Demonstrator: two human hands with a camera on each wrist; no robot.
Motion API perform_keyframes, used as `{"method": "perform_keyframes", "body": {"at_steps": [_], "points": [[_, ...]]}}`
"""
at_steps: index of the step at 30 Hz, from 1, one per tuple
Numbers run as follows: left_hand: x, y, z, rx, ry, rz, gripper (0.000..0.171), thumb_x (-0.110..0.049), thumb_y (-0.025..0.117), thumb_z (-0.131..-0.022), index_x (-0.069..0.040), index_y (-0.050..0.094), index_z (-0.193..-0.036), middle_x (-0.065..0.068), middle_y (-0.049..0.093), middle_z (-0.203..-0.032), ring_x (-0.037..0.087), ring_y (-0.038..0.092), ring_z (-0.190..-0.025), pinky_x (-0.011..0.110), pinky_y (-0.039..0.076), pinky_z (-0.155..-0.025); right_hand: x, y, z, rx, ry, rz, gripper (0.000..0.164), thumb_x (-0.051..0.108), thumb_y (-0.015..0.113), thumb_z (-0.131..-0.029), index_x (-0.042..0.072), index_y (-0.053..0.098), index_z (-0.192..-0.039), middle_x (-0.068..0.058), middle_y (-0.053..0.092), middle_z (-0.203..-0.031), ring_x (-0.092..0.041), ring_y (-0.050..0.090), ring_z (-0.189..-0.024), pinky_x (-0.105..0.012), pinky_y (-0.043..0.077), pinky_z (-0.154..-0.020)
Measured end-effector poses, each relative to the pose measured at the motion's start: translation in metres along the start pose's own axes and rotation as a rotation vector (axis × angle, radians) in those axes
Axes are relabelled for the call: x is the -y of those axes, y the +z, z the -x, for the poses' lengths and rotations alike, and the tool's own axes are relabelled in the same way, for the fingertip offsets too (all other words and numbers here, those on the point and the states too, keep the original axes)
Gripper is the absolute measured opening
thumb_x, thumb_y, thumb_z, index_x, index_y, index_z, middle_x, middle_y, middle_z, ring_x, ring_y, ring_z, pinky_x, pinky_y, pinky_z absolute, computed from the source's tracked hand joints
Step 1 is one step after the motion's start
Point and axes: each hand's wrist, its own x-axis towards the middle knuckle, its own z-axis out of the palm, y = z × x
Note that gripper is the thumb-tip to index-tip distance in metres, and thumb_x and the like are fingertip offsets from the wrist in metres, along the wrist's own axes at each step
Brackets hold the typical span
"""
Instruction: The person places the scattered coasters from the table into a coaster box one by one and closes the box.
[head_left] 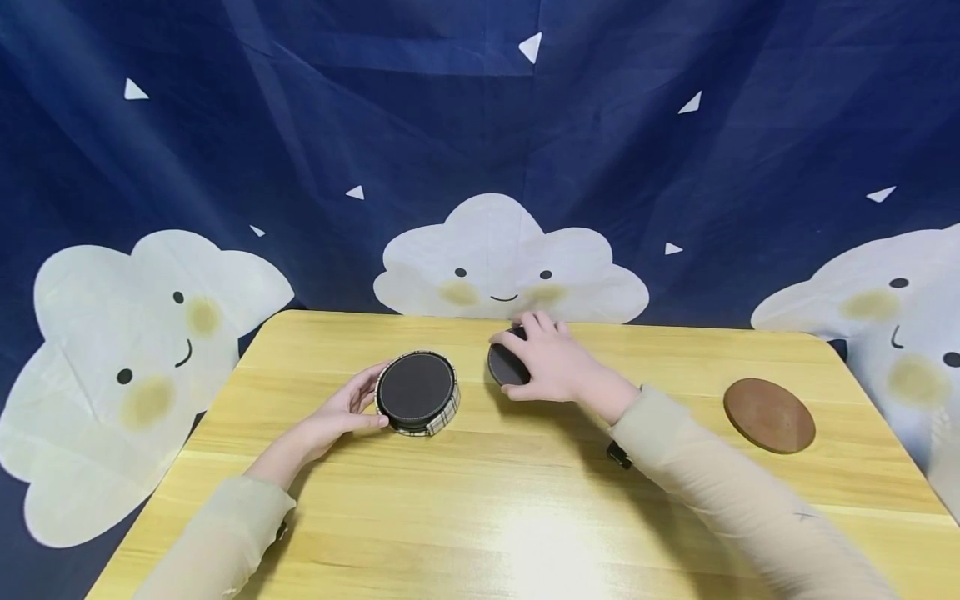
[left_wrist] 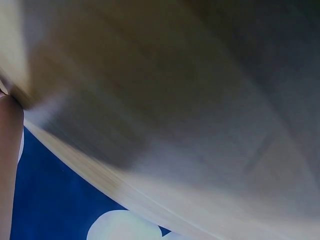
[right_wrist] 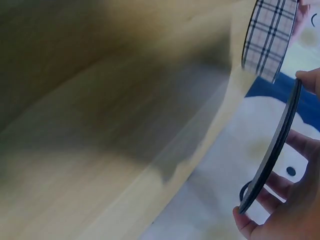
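Thumb and fingers of my left hand [head_left: 337, 414] hold the side of a round plaid coaster holder [head_left: 447, 413], left of the table's middle. A black coaster [head_left: 416, 387] with a stitched edge fills its top. To the right, near the far edge, my right hand [head_left: 551, 360] grips a thin black round coaster [head_left: 506, 365] by its rim. The right wrist view shows this coaster [right_wrist: 274, 150] edge-on, thumb at one end and fingers along the other. Only a finger [left_wrist: 10, 160] shows in the left wrist view.
A brown round disc [head_left: 768, 415] lies flat at the right of the wooden table [head_left: 420, 517]. Behind the far edge hangs a dark blue curtain [head_left: 420, 117] with white clouds.
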Motion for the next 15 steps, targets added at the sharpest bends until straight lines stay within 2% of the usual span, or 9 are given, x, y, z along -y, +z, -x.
{"method": "perform_keyframes", "body": {"at_steps": [15], "points": [[-0.001, 0.0, 0.0, 0.004, 0.004, -0.005, 0.094, -0.002, 0.077, -0.091, 0.003, 0.021, -0.166, 0.032, 0.022, -0.171, -0.014, 0.049, -0.131, 0.003, 0.033, -0.11, 0.051, 0.018, -0.031, 0.042, -0.087, -0.054, 0.075, 0.057, 0.077, -0.082, 0.029, 0.057, -0.148, -0.012, 0.051, -0.143, -0.031, 0.046, -0.131, -0.046, 0.045, -0.093]]}}
